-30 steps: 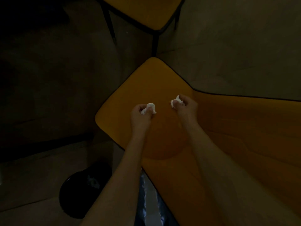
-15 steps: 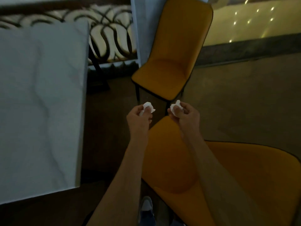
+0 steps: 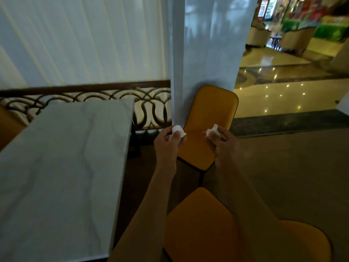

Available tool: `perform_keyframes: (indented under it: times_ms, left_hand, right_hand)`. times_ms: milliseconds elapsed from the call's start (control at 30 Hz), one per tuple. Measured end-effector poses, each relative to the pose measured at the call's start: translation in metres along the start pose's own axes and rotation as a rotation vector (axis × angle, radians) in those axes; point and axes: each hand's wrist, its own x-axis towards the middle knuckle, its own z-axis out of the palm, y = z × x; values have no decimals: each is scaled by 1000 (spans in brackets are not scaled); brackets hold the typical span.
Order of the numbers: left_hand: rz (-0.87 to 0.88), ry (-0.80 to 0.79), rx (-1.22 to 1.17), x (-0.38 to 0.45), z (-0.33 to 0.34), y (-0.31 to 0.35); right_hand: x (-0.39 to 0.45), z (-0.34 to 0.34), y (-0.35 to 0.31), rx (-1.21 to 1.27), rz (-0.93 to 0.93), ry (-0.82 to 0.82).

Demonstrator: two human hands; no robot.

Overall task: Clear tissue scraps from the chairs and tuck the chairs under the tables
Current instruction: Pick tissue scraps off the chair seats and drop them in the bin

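Observation:
My left hand [image 3: 167,143] is closed on a crumpled white tissue scrap [image 3: 178,130]. My right hand [image 3: 223,141] grips a second white tissue scrap [image 3: 212,131]. Both hands are raised side by side in front of a yellow chair [image 3: 207,118] that stands against a white pillar. A nearer yellow chair [image 3: 204,229] sits below my forearms, its seat pulled out from the table. The white marble-look table [image 3: 62,167] fills the left side.
A dark scrolled railing [image 3: 90,97] runs behind the table below pale curtains. The white pillar [image 3: 204,53] stands behind the far chair. To the right lies a dull floor, then a glossy lobby floor [image 3: 273,95] with armchairs beyond.
The camera has tilted up from the near chair's seat to the table, far chair and lobby. Both hands kept hold of the tissue scraps and rose off the seat.

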Motion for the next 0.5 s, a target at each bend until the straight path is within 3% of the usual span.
perform_keyframes:
  times_ms: [267,500]
  left_hand:
    - [74,40,-29,-15,-17,29]
    - [140,291,-54,-46,-78,28]
  right_hand:
    - [-20,23,-16,-120,-46,-72]
    - [-36,70,12,-9,88,-361]
